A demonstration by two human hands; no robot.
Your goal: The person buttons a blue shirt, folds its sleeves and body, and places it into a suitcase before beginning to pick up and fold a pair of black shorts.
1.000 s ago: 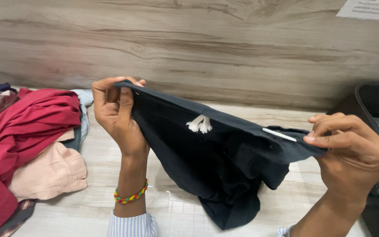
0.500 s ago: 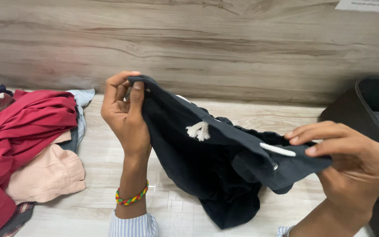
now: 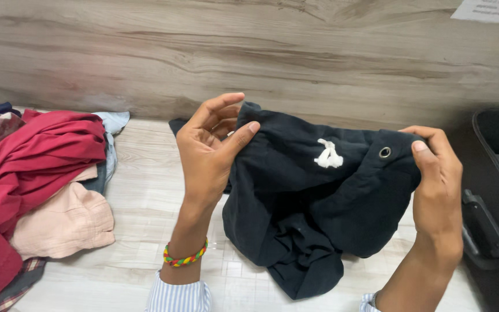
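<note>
At the centre of the frame both hands hold a black garment (image 3: 295, 190) by its top edge, a little above the table (image 3: 140, 173). The left hand (image 3: 209, 153) grips the upper left corner, thumb pressed across the cloth's front and fingers (image 3: 218, 110) curled behind it. The right hand (image 3: 437, 179) pinches the upper right corner, its thumb on the front just beside a metal eyelet (image 3: 384, 152), the other fingers wrapped over the edge. A short white cord (image 3: 328, 156) with a knotted end hangs on the front between the hands. The top edge looks gathered and slack rather than pulled straight, and the lower part of the garment lies bunched and creased on the table at the bottom centre, so by the look of it no neat fold has been made yet: the garment is picked up and held by two corners, and flattening and folding remain. At the left of the frame lies a pile (image 3: 41, 190) of loose clothes, red, pink, pale blue and checked, none of it sorted or stacked, which suggests most of the work is still ahead. At the right edge stands a dark open suitcase (image 3: 492, 190) with something white inside; how full it is cannot be told. A beaded band (image 3: 185, 257) circles the left wrist, with a striped cuff below.
</note>
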